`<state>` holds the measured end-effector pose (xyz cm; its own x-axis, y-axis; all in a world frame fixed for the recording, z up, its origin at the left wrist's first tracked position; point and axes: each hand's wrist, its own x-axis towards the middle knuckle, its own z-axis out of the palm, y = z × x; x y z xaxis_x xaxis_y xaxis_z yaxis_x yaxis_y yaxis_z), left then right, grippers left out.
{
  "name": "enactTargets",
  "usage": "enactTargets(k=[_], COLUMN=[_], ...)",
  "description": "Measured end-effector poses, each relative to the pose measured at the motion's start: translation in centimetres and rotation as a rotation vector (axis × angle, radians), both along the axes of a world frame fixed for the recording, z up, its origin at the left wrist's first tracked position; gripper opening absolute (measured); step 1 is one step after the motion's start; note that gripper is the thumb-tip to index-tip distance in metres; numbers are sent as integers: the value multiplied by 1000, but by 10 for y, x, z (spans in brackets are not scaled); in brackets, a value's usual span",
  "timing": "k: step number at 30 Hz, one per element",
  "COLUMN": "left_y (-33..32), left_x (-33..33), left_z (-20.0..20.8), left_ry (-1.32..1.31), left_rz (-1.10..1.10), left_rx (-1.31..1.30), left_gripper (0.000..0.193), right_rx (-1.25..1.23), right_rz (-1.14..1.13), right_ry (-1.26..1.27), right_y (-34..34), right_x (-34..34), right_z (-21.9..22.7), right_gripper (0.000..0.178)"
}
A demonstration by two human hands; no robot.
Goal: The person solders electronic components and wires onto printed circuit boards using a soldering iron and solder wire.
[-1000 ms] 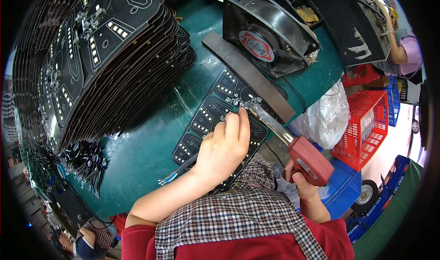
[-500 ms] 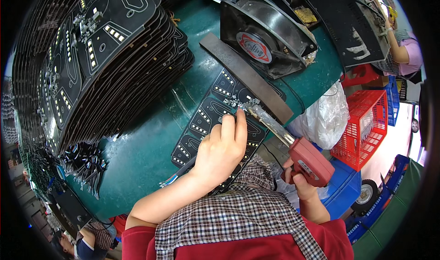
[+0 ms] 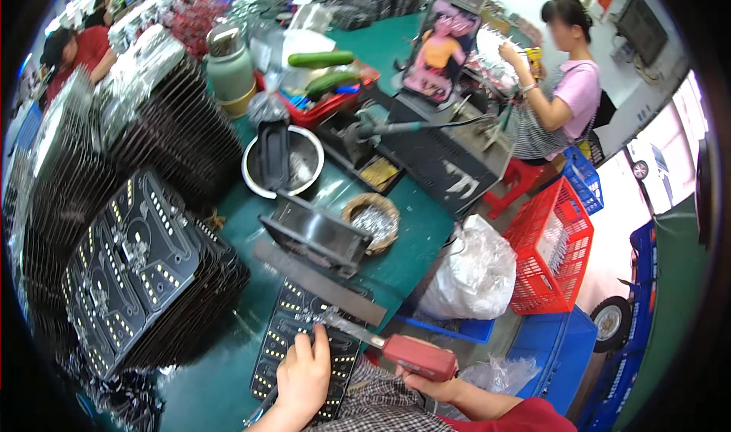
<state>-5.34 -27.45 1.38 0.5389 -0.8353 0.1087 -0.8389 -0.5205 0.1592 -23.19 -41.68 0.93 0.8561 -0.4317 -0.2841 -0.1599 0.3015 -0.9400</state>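
Observation:
A black circuit board [image 3: 268, 348] with rows of small pale LEDs lies on the green table in front of me. My left hand [image 3: 303, 377] rests over it, index fingertip down at the cluster of parts near its middle. A thin dark cable [image 3: 264, 406] with coloured wire ends comes out from beneath this hand, which seems closed on it; the fingers hide the rest. My right hand [image 3: 432, 386] is wrapped round the red handle of a soldering gun [image 3: 419, 357]. Its metal barrel points left, with the tip at those parts, close to my left fingertip.
A dark flat bar [image 3: 320, 283] lies along the board's far edge, a black fan [image 3: 316, 234] behind it. Stacked boards [image 3: 137, 272] stand at left. Beyond are a steel bowl [image 3: 314, 165] and a solder-filled dish [image 3: 375, 220]. Right: a white bag [image 3: 472, 272], red crate [image 3: 533, 257], a co-worker [image 3: 560, 89].
The view has tilted up, so the hands and board sit lower and more of the table and room shows. The soldering gun lies flatter in view; its tip stays by my left fingertip.

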Motion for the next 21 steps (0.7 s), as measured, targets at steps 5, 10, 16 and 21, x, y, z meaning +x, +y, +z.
enactTargets(k=[5,10,16,21], left_y=[-3,-5,-5,-4], left_x=[1,4,4,5], left_z=[0,-2,2,6], left_ry=[-18,-21,121,-19], left_rz=[-27,-43,-12,-64], left_rx=[-21,-20,1,32], left_gripper=[39,40,48,46], right_rx=[-53,-15,-43,-7], right_rz=[-26,-31,-41,-62], right_ry=[-20,8,-10,18], right_y=[1,-1,0,3], right_x=[1,3,8,8], right_z=[7,8,13,18], right_gripper=[59,57,56,56])
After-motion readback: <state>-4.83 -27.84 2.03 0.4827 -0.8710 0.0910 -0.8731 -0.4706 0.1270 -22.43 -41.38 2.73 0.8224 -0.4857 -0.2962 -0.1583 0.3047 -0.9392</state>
